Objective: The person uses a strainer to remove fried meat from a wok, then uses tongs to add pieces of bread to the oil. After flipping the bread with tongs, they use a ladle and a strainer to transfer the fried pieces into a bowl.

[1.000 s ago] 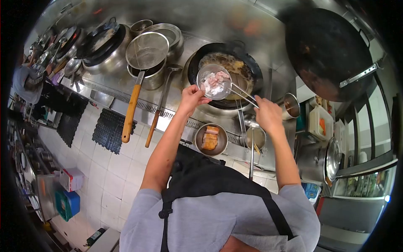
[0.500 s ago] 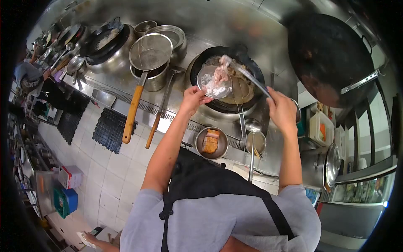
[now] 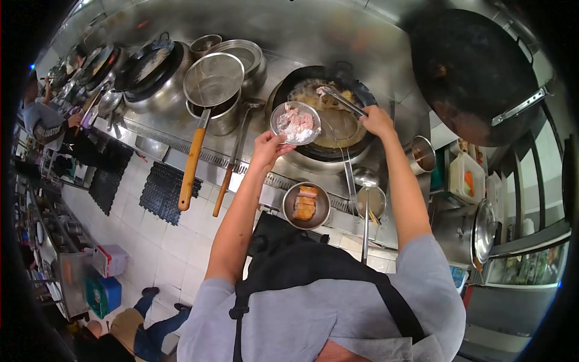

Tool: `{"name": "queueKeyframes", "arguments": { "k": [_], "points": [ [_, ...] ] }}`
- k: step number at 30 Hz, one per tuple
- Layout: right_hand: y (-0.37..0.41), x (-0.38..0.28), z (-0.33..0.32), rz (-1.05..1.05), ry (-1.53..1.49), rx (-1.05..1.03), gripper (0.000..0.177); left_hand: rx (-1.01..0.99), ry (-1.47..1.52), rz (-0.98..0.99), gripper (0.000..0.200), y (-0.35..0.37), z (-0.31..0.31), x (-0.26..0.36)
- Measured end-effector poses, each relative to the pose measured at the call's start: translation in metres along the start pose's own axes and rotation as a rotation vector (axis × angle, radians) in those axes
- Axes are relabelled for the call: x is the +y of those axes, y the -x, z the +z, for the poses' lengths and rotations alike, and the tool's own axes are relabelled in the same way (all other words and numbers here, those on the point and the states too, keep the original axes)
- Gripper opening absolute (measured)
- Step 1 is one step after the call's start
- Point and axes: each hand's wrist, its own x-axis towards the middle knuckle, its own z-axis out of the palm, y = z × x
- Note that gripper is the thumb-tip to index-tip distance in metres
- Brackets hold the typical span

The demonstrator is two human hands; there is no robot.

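Note:
My left hand [image 3: 269, 149] grips the near-left rim of a small metal bowl [image 3: 277, 137], which holds raw pink meat [image 3: 295, 118] and white powder [image 3: 300, 134]. The bowl is over the left edge of a black wok [image 3: 292, 78] with bubbling oil. My right hand [image 3: 379, 120] is closed round metal tongs [image 3: 347, 101], whose tips reach over the oil with a pale piece at them. A wire strainer [image 3: 339, 125] sits in the wok. Below it stands a metal bowl with browned pieces [image 3: 305, 204].
A wooden-handled sieve [image 3: 213, 79] rests on a pot at the left. A ladle [image 3: 365, 176] lies over a container at the right. One large wok [image 3: 473, 75] stands tilted at the upper right. Other people [image 3: 45, 123] are at the far left and lower left [image 3: 132, 329].
The tongs have moved from above the small bowl to over the oil, lower and to the right. My left hand and the bowl have shifted slightly left. A person has appeared at the lower left.

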Motion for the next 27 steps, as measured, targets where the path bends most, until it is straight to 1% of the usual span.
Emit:
{"name": "queueKeyframes", "arguments": {
  "k": [2,3,6,7,10,12,13,14,16,18,19,21,22,24,26,27],
  "points": [
    [-0.011,-0.007,0.02,0.066,0.011,-0.028,0.041,0.017,-0.012,0.002,0.016,0.004,-0.008,0.001],
    [-0.014,-0.007,0.027,0.113,-0.03,0.035,0.04,0.015,-0.008,0.009,0.015,0.004,-0.011,0.004],
    [-0.012,-0.017,0.003,0.105,0.117,-0.106,0.047,0.023,0.009,0.018,0.012,0.012,-0.023,0.001],
    [0.002,-0.026,-0.012,0.05,0.114,-0.053,0.045,0.025,0.008,0.024,0.012,0.014,-0.026,0.002],
    [0.045,-0.043,-0.05,-0.03,0.02,0.077,0.039,0.034,-0.018,0.058,0.011,0.014,-0.025,0.004],
    [0.081,-0.053,-0.071,-0.153,0.0,0.051,0.04,0.042,-0.069,0.088,0.011,0.01,-0.025,0.006],
    [0.096,-0.056,-0.074,-0.209,-0.011,0.036,0.04,0.023,-0.093,0.107,0.01,0.008,-0.023,0.007],
    [0.104,-0.058,-0.067,-0.275,0.068,0.032,0.039,-0.001,-0.119,0.124,0.01,0.007,-0.02,0.008],
    [0.117,-0.07,-0.06,-0.256,0.208,-0.047,0.037,-0.023,-0.167,0.157,0.01,0.003,-0.009,0.011],
    [0.118,-0.058,-0.051,-0.273,0.193,0.048,0.036,-0.013,-0.209,0.185,0.009,0.003,0.004,0.014],
    [0.116,-0.057,-0.052,-0.29,0.186,0.097,0.035,0.011,-0.176,0.159,0.01,-0.002,0.004,0.012],
    [0.116,-0.048,-0.066,-0.227,0.145,0.194,0.034,0.068,-0.11,0.102,0.01,-0.009,0.002,0.009],
    [0.117,-0.044,-0.075,-0.193,0.123,0.237,0.033,0.066,-0.093,0.085,0.01,-0.009,0.0,0.009],
    [0.104,-0.036,-0.087,-0.169,0.068,0.254,0.031,0.056,-0.062,0.046,0.01,-0.01,-0.005,0.009],
    [0.074,-0.028,-0.079,-0.075,0.081,0.127,0.03,0.054,-0.055,0.031,0.012,-0.01,-0.006,0.007],
    [0.052,-0.019,-0.061,-0.049,0.061,0.08,0.033,0.055,-0.048,0.026,0.013,-0.01,-0.007,0.005]
  ]
}}
